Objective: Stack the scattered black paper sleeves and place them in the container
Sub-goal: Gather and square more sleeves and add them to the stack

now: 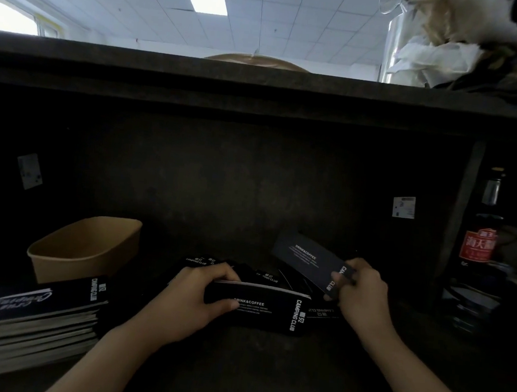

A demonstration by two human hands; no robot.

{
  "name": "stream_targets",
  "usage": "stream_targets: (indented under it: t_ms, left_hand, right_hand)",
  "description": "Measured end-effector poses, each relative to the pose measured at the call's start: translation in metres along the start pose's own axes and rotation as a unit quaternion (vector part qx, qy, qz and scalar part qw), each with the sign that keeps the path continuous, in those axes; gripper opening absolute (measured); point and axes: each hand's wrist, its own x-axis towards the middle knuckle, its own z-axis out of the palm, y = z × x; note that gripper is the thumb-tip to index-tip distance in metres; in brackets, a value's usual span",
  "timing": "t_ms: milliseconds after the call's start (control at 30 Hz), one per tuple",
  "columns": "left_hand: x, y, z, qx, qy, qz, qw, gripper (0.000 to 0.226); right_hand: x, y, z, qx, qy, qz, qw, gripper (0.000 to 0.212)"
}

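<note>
Two bare hands over a dark counter. Left hand grips a bundle of flat black paper sleeves, thumb on the front face, fingers curled over the top edge; white edges show along the top, count in the bundle can't be told. Printed "DRINK&COFFEE" and "CAMPING CLUB" in white. Right hand pinches one single sleeve by its near end, thumb on top, sleeve tilted up and away to the left of that hand. Just behind and between the two grips, loose sleeves lie scattered and overlapping, at least three or four visible, dim, exact count unclear. Left of the left hand, a stack of flat black-topped printed sheets with pale edges, many layers. Beyond that stack, one brown kraft paper container, rounded rectangular tub, open top, nothing seen inside. Far right of the right hand, one dark glass bottle with red label, partly behind a dark upright post. Dark back wall with two small white stickers, one either side. A dark shelf edge overhead cuts off the view beyond.
</note>
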Motion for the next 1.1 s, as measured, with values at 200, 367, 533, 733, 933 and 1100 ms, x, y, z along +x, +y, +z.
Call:
stream_targets:
  t_ms: [200, 367, 533, 733, 933, 1100]
  left_hand:
    - [0.000, -0.005, -0.001, -0.006, 0.058, -0.044, 0.997, 0.045]
    - [-0.001, -0.003, -0.001, -0.006, 0.018, -0.003, 1.000, 0.035]
    - [0.000, -0.004, -0.001, 0.004, 0.008, 0.023, 1.000, 0.021]
    - [-0.001, -0.001, 0.000, -0.016, -0.024, 0.033, 0.999, 0.020]
    - [0.000, -0.001, 0.000, -0.007, -0.010, 0.019, 1.000, 0.022]
    - [-0.001, -0.006, -0.001, -0.002, 0.030, 0.001, 1.000, 0.029]
  right_hand:
    - [-0.007, -0.008, 0.008, 0.011, -0.203, -0.084, 0.975, 0.036]
    - [-0.014, -0.014, 0.010, 0.026, -0.214, -0.057, 0.975, 0.034]
    - [-0.009, 0.000, 0.004, -0.407, -0.137, 0.009, 0.903, 0.063]
    - [-0.005, -0.001, 0.006, -0.289, -0.119, 0.046, 0.949, 0.049]
    - [-0.006, -0.003, 0.001, -0.116, -0.040, 0.010, 0.992, 0.028]
    - [-0.002, 0.000, 0.003, -0.087, 0.016, -0.004, 0.996, 0.006]
